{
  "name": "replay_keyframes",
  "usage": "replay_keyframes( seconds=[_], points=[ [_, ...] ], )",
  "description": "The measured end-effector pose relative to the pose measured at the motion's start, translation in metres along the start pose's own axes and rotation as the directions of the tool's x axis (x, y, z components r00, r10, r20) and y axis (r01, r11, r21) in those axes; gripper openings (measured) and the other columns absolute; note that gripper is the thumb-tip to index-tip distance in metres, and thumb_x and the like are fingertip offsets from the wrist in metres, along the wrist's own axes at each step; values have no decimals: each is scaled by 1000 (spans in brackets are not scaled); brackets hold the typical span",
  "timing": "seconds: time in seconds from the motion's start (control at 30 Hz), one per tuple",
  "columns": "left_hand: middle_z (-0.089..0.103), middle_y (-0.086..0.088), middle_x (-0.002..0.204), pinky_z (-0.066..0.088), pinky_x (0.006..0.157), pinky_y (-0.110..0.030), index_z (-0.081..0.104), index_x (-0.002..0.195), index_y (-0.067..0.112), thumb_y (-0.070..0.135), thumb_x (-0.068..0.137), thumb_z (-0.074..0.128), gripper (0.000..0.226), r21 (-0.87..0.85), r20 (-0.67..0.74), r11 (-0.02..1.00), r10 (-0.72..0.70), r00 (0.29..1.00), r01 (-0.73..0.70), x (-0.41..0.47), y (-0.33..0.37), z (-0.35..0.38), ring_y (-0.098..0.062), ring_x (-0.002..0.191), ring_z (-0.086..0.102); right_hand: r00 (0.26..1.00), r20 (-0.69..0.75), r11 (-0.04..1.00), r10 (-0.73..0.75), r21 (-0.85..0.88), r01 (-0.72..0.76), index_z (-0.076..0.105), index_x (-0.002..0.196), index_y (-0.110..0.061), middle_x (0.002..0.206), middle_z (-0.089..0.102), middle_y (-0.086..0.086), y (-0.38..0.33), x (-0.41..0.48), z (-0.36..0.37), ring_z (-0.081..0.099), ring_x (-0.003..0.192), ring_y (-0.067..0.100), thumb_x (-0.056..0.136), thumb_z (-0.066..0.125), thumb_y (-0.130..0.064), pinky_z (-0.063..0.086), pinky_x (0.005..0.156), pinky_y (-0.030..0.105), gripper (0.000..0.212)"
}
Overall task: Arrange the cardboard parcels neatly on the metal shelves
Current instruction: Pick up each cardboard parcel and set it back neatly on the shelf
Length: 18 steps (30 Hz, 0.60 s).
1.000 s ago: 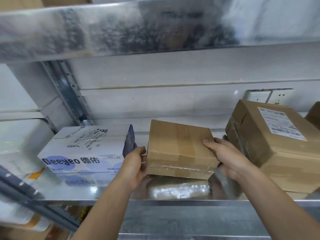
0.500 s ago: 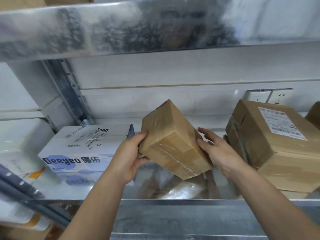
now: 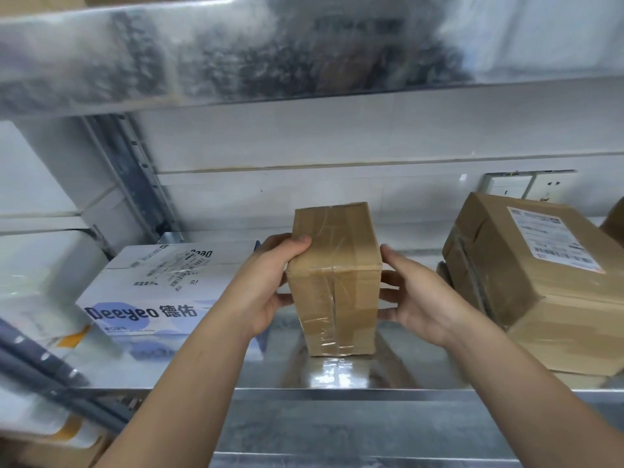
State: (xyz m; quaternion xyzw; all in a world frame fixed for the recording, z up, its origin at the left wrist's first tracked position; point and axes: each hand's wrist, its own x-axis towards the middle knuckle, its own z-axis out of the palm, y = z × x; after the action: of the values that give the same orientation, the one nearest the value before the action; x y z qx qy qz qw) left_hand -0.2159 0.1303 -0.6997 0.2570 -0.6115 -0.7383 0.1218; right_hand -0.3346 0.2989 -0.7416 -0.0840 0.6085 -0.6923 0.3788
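Standing parcel (image 3: 334,282) beside Deeyeo box (image 3: 162,292)

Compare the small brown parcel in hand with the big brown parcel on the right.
The small parcel stands upright on end; the large parcel lies broad. The large parcel shows a white shipping label; the small parcel shows none. The left hand grips the small parcel; no hand touches the large parcel. Both are taped brown cardboard on the same metal shelf.
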Motion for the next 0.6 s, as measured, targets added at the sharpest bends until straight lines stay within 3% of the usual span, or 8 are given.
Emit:
replay_keyframes(
  seconds=[0.07, 0.13, 0.27, 0.33, 0.47, 0.6],
  points=[
    [64, 9, 62, 48, 54, -25, 65, 98, 25, 33, 96, 63, 8, 34, 21, 999, -13, 1000, 12, 2, 0, 4, -8, 51, 58, 1000, 3, 1000, 12, 0, -12, 68, 128, -24, 117, 69, 11, -9, -1, -1, 66, 112, 31, 97, 54, -58, 59, 87, 59, 47],
    [65, 8, 64, 48, 60, -29, 66, 96, 27, 36, 95, 64, 9, 75, 22, 997, -12, 1000, 11, 6, 0, 6, -10, 56, 61, 1000, 16, 999, 2, -44, -2, 72, 119, -31, 110, 71, 10, -17, -3, 0, 67, 108, 32, 93, 55, -63, 60, 78, 57, 45],
    [70, 7, 71, 50, 66, -34, 68, 103, 26, 38, 93, 66, 15, 108, 5, 994, 4, 1000, -4, 10, -1, 6, -13, 63, 65, 1000, 24, 991, 11, -135, -7, 73, 114, -32, 94, 77, 3, -25, -5, 6, 67, 105, 30, 84, 63, -65, 59, 81, 55, 46],
    [71, 7, 72, 51, 66, -34, 68, 107, 25, 35, 94, 65, 16, 102, -3, 995, 14, 1000, -13, 11, -3, 5, -13, 65, 65, 1000, 15, 987, 16, -162, -13, 71, 118, -28, 96, 74, 3, -25, -3, 9, 66, 105, 31, 82, 69, -62, 58, 80, 55, 49],
    [68, 8, 69, 49, 62, -32, 68, 108, 24, 30, 95, 64, 15, 98, -10, 995, 28, 1000, -26, 10, -5, 4, -11, 59, 62, 1000, -4, 980, -12, -197, 11, 69, 116, -24, 97, 72, 4, -25, -3, 15, 67, 105, 32, 90, 68, -48, 61, 77, 56, 35],
    [73, 3, 84, 55, 75, -39, 69, 111, 24, 28, 94, 66, 18, 81, -14, 996, 30, 999, -29, 12, -7, 2, -18, 77, 67, 1000, -2, 975, -26, -219, 24, 68, 117, -23, 98, 73, 5, -27, -2, 17, 69, 100, 31, 95, 64, -40, 62, 75, 54, 28]
  ],
)
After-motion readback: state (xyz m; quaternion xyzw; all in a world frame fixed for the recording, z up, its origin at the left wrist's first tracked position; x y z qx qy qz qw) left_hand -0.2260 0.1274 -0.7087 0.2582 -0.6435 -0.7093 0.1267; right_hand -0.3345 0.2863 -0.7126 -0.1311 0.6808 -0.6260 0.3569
